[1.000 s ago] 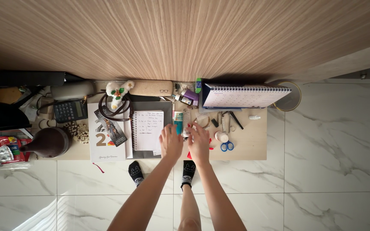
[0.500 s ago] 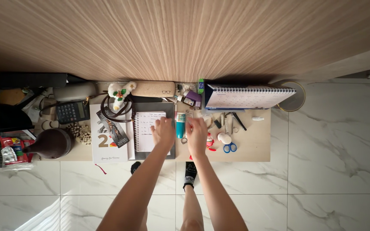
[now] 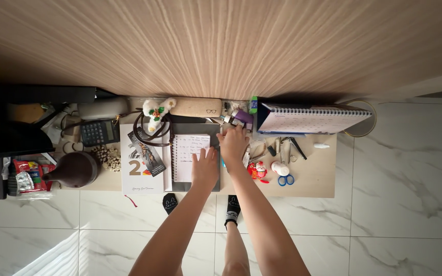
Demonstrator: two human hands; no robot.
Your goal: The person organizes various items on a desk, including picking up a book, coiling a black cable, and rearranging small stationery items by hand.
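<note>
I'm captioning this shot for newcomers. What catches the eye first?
Two bare arms reach over a cluttered desk: the left hand lies flat on a spiral notebook, the right hand reaches toward small bottles at the back. A standing spiral calendar fills the back right.

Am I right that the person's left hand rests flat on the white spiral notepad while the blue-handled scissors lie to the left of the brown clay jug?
Not quite. The head view shows the blue-handled scissors far to the right of the brown clay jug, near the desk's right end. The left hand does rest flat on the white spiral notepad.
</note>
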